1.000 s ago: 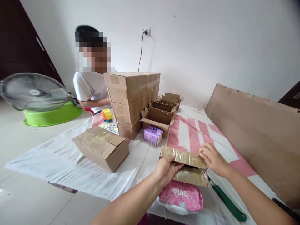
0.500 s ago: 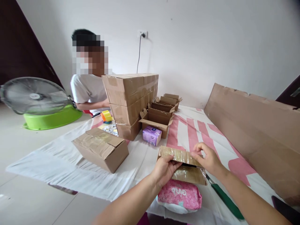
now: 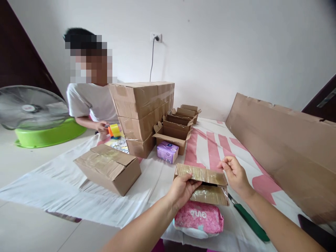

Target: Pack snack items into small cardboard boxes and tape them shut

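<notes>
A small taped cardboard box (image 3: pixel 207 185) lies in front of me on the pink-and-white striped cloth (image 3: pixel 210 147). My left hand (image 3: pixel 182 189) grips its left end, thumb on the upper flap. My right hand (image 3: pixel 235 175) is at the flap's right corner, fingers curled and pinched there. What the fingers pinch is too small to make out. A pink soft pack (image 3: pixel 199 218) lies just below the box. A green-handled tool (image 3: pixel 249 220) rests to the right, under my right forearm.
A closed taped box (image 3: pixel 107 168) sits to the left. A stack of taped boxes (image 3: pixel 143 112), open boxes (image 3: pixel 173 131) and a purple pack (image 3: pixel 167 151) stand further back. Another person (image 3: pixel 89 101) holds yellow tape (image 3: pixel 114 130). A fan (image 3: pixel 28 106) and a large cardboard sheet (image 3: pixel 283 147) flank the area.
My right hand slid along the flap's edge and now pinches at its right corner. The other person reached for the yellow tape. The view shifted slightly.
</notes>
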### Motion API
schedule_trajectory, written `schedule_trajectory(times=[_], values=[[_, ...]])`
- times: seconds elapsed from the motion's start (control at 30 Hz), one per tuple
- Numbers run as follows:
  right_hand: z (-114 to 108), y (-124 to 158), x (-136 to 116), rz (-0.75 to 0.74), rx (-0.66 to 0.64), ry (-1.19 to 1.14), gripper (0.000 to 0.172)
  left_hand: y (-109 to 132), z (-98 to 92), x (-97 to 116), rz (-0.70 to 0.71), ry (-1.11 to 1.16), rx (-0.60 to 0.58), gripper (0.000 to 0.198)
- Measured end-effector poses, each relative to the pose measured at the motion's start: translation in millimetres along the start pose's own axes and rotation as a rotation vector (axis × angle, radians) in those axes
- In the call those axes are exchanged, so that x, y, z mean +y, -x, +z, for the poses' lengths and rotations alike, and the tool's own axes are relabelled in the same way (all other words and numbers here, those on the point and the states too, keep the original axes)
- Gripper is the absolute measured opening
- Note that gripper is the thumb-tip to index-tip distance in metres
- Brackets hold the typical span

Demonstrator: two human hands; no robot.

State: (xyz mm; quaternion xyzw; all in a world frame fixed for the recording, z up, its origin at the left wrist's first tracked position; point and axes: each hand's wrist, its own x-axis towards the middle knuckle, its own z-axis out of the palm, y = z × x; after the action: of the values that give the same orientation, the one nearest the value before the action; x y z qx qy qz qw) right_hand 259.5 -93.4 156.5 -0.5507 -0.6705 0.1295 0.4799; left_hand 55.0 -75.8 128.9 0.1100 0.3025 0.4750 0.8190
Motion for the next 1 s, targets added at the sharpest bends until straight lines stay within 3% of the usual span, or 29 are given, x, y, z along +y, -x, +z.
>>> schedule_trajectory(times=[0.2, 0.27, 0.37, 0.53, 0.73, 0.83, 1.0], values=[[-4.4, 3.1, 2.2, -0.159, 0.024, 0.124, 0.021, -0.1, -0.2, -0.3, -0.01, 0.001, -0.003, 0.023], [-2.2, 5.6, -0.2, -0.145, 0.026, 0.119, 0.025, -0.6, -0.3, -0.3, -0.004, 0.013, -0.014, 0.024], [5.1, 11.9, -8.7, -0.124, -0.056, 0.112, 0.014, -0.7, 0.2, -0.1, -0.003, 0.021, -0.028, 0.022], [28.0, 21.5, -28.6, -0.453, -0.18, 0.206, 0.015, 0.5, 0.3, -0.2, -0.021, 0.019, -0.057, 0.016], [53.6, 21.9, -39.1, -0.732, -0.113, 0.478, 0.018, -1.7, -1.6, -1.6, -0.028, 0.026, -0.071, 0.014], [57.1, 21.1, -39.1, -0.674, -0.093, 0.487, 0.017, -2.0, -2.3, -1.8, -0.021, 0.044, -0.085, 0.015], [55.8, 17.0, -40.4, -0.387, -0.145, 0.359, 0.017, -1.6, -4.7, -3.1, -0.01, 0.042, -0.128, 0.016]])
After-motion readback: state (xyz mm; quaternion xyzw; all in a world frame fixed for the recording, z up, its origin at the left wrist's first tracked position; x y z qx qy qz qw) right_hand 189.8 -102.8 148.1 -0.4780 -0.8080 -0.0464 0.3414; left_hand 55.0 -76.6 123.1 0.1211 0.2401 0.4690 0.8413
